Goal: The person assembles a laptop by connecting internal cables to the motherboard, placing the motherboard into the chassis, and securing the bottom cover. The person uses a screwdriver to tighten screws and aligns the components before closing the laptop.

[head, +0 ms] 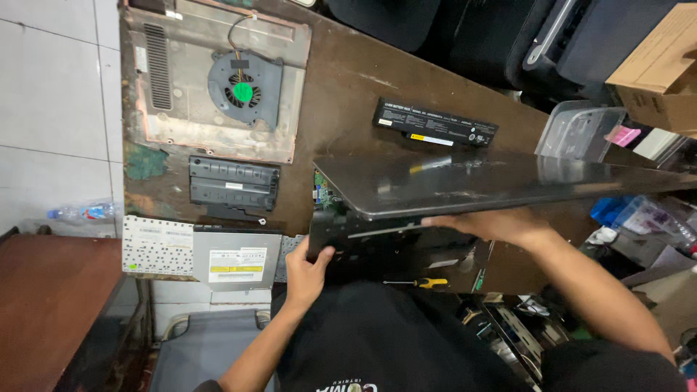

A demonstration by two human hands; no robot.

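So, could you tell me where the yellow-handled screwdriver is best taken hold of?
Grip the screwdriver by its yellow handle, coming from above on the near side. It lies flat on the table under the laptop's front edge, its thin shaft pointing left, and the handle is its thickest, most exposed part.

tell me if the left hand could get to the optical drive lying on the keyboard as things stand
Probably yes: the optical drive lies uncovered just beside the left hand, with nothing between them, though that hand now grips the laptop base.
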